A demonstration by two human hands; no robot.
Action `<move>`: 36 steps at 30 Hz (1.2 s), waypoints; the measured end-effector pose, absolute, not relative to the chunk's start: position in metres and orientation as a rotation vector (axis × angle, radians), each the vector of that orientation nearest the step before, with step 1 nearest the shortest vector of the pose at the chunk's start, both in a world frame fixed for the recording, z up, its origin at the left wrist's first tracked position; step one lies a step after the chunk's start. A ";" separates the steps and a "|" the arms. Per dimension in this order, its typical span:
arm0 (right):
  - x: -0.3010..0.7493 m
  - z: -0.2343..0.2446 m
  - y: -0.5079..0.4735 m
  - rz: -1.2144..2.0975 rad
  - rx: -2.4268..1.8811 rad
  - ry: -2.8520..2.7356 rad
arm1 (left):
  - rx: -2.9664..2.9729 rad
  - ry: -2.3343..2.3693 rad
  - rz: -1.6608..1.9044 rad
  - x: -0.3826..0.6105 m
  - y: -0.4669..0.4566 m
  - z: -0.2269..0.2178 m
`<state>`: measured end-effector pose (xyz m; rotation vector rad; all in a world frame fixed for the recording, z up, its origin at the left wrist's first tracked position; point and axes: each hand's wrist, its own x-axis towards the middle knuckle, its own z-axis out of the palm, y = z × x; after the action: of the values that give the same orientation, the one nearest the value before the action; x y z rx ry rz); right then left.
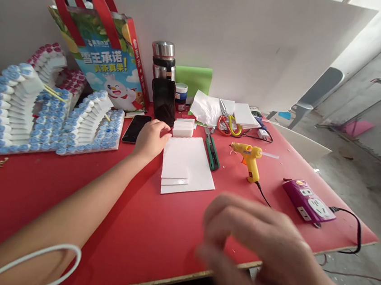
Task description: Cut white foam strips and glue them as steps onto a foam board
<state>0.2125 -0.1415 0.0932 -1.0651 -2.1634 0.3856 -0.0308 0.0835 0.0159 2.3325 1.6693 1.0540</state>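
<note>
My left hand [152, 140] reaches across the red table, its fingers bent together between a black smartphone [136, 129] and a stack of small white blocks [183, 127]. Whatever those fingers may hold is hidden. Just right of that hand lie flat white foam boards [183, 162] in a pile. My right hand [254, 244], blurred, hovers over the table's front edge with thumb and fingers curved apart and nothing between them. A green utility knife [212, 150] rests along the boards' right side. Farther right is a yellow glue gun [250, 160] with a glue stick in its back.
A purple power strip [308, 202] sits near the right edge, its black cord hanging over. Scissors [225, 119] lie behind the knife. Blue-and-white cotton-swab models [13, 110], a shopping bag [112, 61] and a steel flask [163, 58] stand at the back left.
</note>
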 end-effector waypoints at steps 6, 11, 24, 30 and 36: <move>0.306 0.065 -0.104 -0.244 -1.953 -1.922 | 2.280 1.872 0.870 -0.010 0.119 0.011; 0.348 0.029 -0.068 0.051 -2.269 -1.746 | 2.259 1.889 0.857 -0.010 0.116 0.007; 0.328 0.007 -0.026 0.458 -2.023 -1.466 | 2.359 1.802 0.915 -0.002 0.117 0.006; 0.282 0.046 -0.020 0.826 -1.475 -0.968 | 2.390 1.730 0.932 -0.003 0.115 0.014; 0.205 0.064 0.016 1.051 -0.979 -0.709 | 2.432 1.615 0.886 0.010 0.119 0.014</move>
<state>0.2054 0.0161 0.0640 -0.9793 -0.7091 1.0512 0.0104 0.1192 0.0141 2.4318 1.6153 0.8862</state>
